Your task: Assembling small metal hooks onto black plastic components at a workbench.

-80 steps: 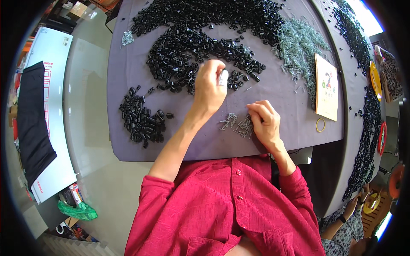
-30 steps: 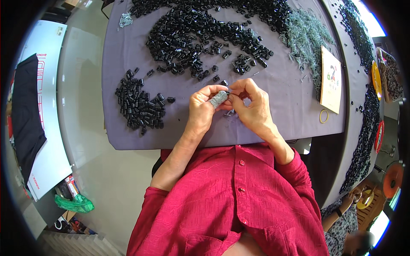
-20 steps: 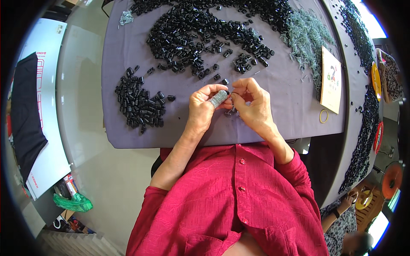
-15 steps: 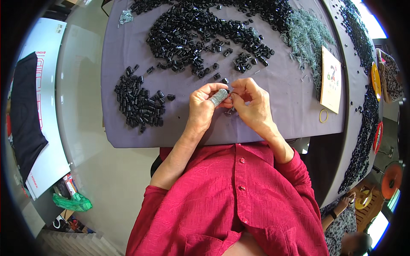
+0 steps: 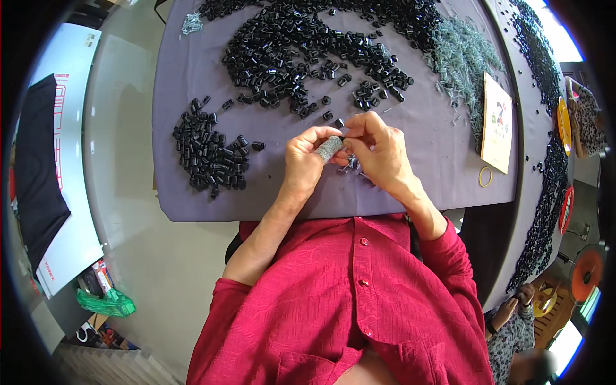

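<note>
Both hands meet above the near part of the grey-covered table point(image 5: 410, 186). My left hand point(image 5: 305, 157) is closed, its index finger and thumb side reaching toward my right fingertips. A grey speckled tube-like piece point(image 5: 330, 149), perhaps a finger sleeve on the thumb, shows there. My right hand point(image 5: 384, 154) is closed in a pinch, touching the left fingertips. A small dark piece is partly visible between the fingertips; the fingers hide most of it. Small metal screws point(image 5: 351, 165) lie on the table below the hands. A black plastic cap-like piece point(image 5: 339, 122) lies just beyond them.
A pile of small black parts point(image 5: 208, 151) lies left, a larger black heap point(image 5: 276, 64) farther back. Silvery screws point(image 5: 465, 58) are heaped back right, beside a booklet point(image 5: 496, 122) and a yellow ring point(image 5: 486, 176). Another person's arm point(image 5: 504, 314) shows at lower right.
My right hand has shifted slightly, with its fingers tighter against the left fingertips. More of the screws below the hands shows. The other person's arm at lower right has moved a little.
</note>
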Tool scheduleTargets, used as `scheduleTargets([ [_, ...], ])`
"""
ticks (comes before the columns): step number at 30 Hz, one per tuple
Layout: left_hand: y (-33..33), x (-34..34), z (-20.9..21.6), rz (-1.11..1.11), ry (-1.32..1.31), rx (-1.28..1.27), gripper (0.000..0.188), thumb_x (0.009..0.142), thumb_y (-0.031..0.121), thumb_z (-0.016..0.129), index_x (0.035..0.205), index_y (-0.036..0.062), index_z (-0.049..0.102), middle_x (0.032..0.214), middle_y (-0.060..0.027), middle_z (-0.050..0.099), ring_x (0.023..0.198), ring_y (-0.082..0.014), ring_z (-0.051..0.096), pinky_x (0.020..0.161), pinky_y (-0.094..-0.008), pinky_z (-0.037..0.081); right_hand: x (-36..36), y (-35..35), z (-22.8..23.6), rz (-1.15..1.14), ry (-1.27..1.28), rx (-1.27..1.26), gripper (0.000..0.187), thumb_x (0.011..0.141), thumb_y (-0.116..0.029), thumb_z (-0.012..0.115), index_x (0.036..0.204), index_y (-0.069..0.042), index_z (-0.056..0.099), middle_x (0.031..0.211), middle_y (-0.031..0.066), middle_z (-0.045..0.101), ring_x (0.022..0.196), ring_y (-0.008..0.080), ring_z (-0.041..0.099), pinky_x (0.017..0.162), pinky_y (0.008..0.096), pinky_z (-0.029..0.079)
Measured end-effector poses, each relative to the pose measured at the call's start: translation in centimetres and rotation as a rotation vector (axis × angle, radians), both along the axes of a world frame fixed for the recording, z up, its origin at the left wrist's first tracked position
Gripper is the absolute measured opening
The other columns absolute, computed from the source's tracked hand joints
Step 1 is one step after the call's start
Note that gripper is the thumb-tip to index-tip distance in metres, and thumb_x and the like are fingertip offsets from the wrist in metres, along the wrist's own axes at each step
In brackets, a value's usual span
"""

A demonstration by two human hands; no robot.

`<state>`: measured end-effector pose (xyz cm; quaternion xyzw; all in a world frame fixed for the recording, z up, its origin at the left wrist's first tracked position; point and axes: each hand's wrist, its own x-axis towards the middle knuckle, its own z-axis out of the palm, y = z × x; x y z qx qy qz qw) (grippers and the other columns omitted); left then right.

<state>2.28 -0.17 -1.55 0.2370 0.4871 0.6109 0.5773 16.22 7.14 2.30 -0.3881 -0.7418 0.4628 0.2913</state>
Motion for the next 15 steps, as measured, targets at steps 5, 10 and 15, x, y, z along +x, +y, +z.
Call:
scheduleTargets([
  [5, -0.3, -1.0, -0.4, 0.194, 0.032, -0.055, 0.014, 0.092, -0.004, 0.056, 0.103, -0.0005, 0.064, 0.088, -0.0123, 0.068, 0.069, -0.0178, 0.067, 0.063, -0.0307, 0.06, 0.0, 1.6, 0.4, 0.125, -0.094, 0.105, 0.019, 0.08, 0.0, 0.064, 0.099, 0.0, 0.062, 0.084, 0.0149, 0.064, 0.076, 0.0305, 0.066, 0.068, 0.037, 0.053],
  [10, -0.2, -1.5, 0.1, 0.164, 0.008, -0.055, 0.014, 0.092, -0.003, 0.057, 0.105, -0.0012, 0.063, 0.088, -0.013, 0.068, 0.071, -0.0185, 0.068, 0.064, -0.0309, 0.06, -1.1, 1.9, -1.5, 0.123, -0.259, 0.386, 0.021, 0.08, 0.001, 0.066, 0.101, -0.001, 0.065, 0.09, 0.0144, 0.06, 0.08, 0.0328, 0.064, 0.069, 0.0389, 0.052],
  [15, -0.2, -1.4, 0.0, 0.171, 0.005, -0.071, 0.015, 0.093, -0.004, 0.055, 0.105, -0.0026, 0.063, 0.091, -0.0147, 0.069, 0.073, -0.0186, 0.068, 0.065, -0.0312, 0.06, -1.1, 2.2, -1.6, 0.16, -0.33, 0.41, 0.028, 0.076, 0.004, 0.066, 0.103, -0.002, 0.065, 0.092, 0.0154, 0.059, 0.076, 0.0338, 0.062, 0.067, 0.0394, 0.051],
])
